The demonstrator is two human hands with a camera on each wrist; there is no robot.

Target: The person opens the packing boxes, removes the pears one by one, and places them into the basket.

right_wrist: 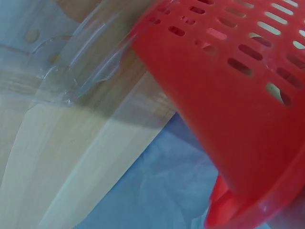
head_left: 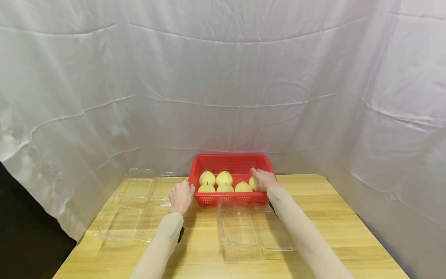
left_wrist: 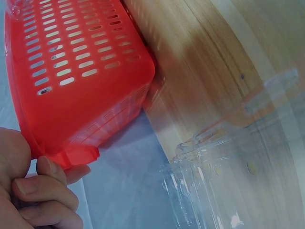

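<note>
A red plastic basket [head_left: 231, 158] stands at the far side of the table, with several pale yellow pears [head_left: 224, 178] inside, some with stems showing. My left hand [head_left: 181, 196] holds the basket's left rim; in the left wrist view its fingers [left_wrist: 45, 188] curl at the rim's lip. Over the basket's right side, my right hand [head_left: 265, 179] reaches in with its fingers bent around a pear [head_left: 252, 183], which it partly covers. The right wrist view shows mainly the basket's slotted outer wall [right_wrist: 214, 105], and the rim hides most of that hand.
An open clear plastic clamshell box [head_left: 240, 228] lies in front of the basket, between my forearms. More clear boxes [head_left: 125, 221] lie along the table's left side. A pale grey curtain [head_left: 223, 77] hangs behind the wooden table [head_left: 331, 228] and at its sides.
</note>
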